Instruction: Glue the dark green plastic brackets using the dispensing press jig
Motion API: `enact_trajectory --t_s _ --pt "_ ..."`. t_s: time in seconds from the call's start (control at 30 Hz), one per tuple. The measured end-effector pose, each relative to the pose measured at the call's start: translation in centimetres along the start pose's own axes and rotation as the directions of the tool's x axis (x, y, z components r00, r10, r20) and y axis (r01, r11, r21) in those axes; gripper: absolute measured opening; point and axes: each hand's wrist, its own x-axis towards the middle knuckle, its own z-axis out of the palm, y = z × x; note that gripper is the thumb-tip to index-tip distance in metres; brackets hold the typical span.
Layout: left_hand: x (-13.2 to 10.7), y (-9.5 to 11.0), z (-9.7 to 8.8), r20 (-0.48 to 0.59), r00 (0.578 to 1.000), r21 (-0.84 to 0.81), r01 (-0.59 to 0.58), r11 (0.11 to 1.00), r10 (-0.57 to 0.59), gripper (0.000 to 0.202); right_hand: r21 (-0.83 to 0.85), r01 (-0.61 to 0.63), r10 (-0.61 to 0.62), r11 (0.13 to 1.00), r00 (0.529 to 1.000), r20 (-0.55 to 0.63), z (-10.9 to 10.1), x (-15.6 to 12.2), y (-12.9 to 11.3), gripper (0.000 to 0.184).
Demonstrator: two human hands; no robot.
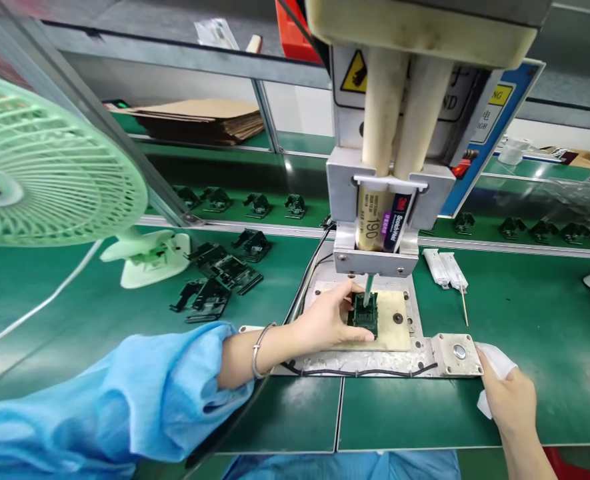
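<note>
Dark green, a small part [366,321] sits on the cream plate [389,335] under the nozzle [369,288], pinched between the left hand's [325,321] near-side thumb and far-side fingers. The right hand [515,401], right of the button box [457,355], closes around white tissue [497,363]. Similar parts [237,272] lie far left.

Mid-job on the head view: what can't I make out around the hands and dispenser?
All in the head view:
Nozzle tip: too small to tell whether it touches the dark green part.
Left hand: some fingers hidden beneath the hand itself.
Right hand, at the white cloth: most fingers hidden by its back.
Cartridge: fine print too small.
Fan: cut off by left edge.
</note>
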Motion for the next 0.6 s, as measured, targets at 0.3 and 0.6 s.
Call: enact_trajectory --t_s 0.3,0.6 --pt "2.0 -1.3 -0.4 -0.049 0.988 0.241 -0.132 0.962 0.147 0.014 -0.074 0.058 -0.063 0.996 0.996 -0.064 -0.3 0.5 0.3 0.048" --pt "0.8 1.1 -0.4 -0.125 0.987 0.273 -0.066 0.960 0.104 0.019 -0.038 0.036 -0.038 0.999 0.998 -0.050 -0.5 0.5 -0.3 0.044"
